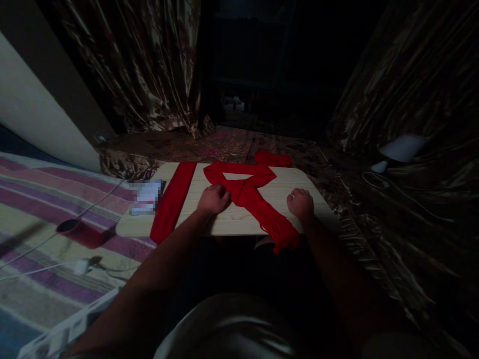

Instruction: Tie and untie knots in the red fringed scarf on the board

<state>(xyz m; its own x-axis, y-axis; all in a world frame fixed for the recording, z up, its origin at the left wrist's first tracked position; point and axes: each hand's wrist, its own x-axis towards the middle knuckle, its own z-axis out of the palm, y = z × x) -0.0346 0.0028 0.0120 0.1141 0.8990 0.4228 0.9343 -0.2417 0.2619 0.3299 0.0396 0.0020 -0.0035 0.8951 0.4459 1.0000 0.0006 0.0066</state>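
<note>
A red scarf (pixel 239 192) with a fringed end lies on a pale wooden board (pixel 232 224). It is looped and crossed over itself at the middle, and its fringe (pixel 279 229) hangs over the board's near edge. My left hand (pixel 214 199) rests on the board as a loose fist, its thumb side against the left edge of the crossing. Curled into a fist, my right hand (pixel 300 203) lies on the board to the right of the scarf, apart from it. Another flat red strip of cloth (pixel 174 199) runs across the board's left side.
A folded red cloth (pixel 273 158) lies at the board's far edge. A blurred white packet (pixel 146 197) is on its left corner. On the striped bedding (pixel 33 184) sit a red container (pixel 80 234) and cables. A white lamp (pixel 402 148) stands right, near patterned curtains (pixel 160 60).
</note>
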